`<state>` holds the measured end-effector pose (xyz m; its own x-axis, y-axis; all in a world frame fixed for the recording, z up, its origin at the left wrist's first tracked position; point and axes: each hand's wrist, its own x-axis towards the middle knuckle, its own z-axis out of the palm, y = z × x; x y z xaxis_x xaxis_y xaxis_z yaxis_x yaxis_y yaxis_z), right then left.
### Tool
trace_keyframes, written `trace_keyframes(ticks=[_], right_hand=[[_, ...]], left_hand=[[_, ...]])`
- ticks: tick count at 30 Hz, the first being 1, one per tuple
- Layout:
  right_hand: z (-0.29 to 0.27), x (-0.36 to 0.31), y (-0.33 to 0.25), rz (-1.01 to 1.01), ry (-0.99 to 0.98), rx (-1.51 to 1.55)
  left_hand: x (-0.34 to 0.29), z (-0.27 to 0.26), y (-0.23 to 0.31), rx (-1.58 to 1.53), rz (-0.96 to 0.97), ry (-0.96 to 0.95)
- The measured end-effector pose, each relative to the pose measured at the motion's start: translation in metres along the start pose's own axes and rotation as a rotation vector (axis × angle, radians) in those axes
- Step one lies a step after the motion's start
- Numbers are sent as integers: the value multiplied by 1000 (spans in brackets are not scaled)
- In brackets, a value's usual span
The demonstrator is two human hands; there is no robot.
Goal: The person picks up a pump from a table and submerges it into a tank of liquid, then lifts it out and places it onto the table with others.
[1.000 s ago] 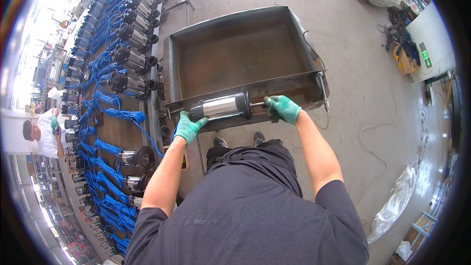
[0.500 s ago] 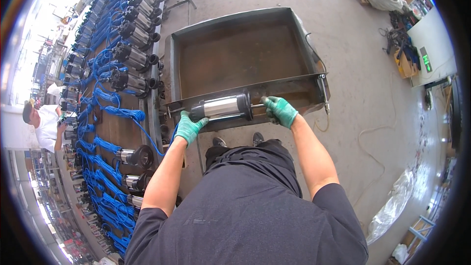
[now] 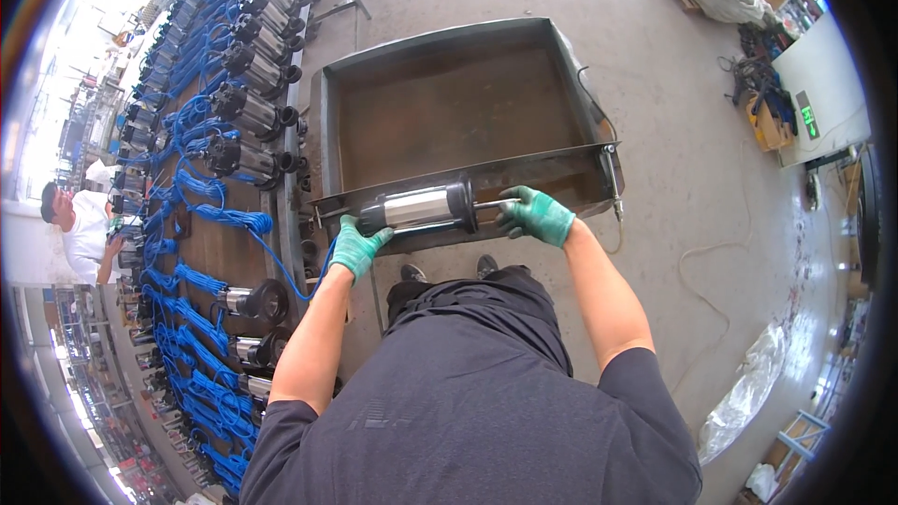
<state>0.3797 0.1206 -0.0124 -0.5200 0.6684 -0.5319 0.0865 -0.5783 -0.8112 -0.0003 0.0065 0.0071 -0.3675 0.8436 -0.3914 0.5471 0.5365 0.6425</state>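
Note:
A cylindrical pump motor [image 3: 418, 209] with a shiny steel body and black ends lies sideways over the near edge of a metal tank [image 3: 329, 136]. My left hand [image 3: 355, 248], in a green glove, is closed on its black left end from the near side. Out of the broad black flange at its other end sticks a thin steel shaft [image 3: 488, 204]. My right hand [image 3: 536, 216], gloved too, has its fingers wrapped round the shaft's free end. A blue cable [image 3: 309, 295] runs from beside my left hand to the bench on the left.
On the long bench [image 3: 224, 248] to the left stand rows of similar pumps [image 3: 245, 157] with bundled blue cables [image 3: 229, 215]. A co-worker [image 3: 86, 234] in white is beyond it. A hose with a metal fitting [image 3: 613, 182] hangs at the tank's right corner. Clear plastic sheeting [image 3: 748, 393] lies on the right.
My right hand has turned on the shaft, its back now facing up more. The pump motor stays in place between my hands, and the whole view has shifted slightly.

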Motion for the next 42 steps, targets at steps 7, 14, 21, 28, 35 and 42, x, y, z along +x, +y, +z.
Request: trace_keyframes(ticks=[7,14,21,28,35,42], right_hand=[[7,11,-19,124,77,-308],[-15,-10,-21,-816,161,-1303],[-20,-3,-14,-836,141,-1243],[-1,-6,-8,-424,182,-892],[-9,15,20,-492,137,-670],[18,30,32,-341,297,-312]], left_hand=[[3,5,-7,33,57,48],[4,7,-8,-48,66,40],[5,3,-7,-3,9,-7],[9,5,-21,-46,26,-5],[9,4,-12,4,0,-5],[13,9,-28,-66,54,13]])
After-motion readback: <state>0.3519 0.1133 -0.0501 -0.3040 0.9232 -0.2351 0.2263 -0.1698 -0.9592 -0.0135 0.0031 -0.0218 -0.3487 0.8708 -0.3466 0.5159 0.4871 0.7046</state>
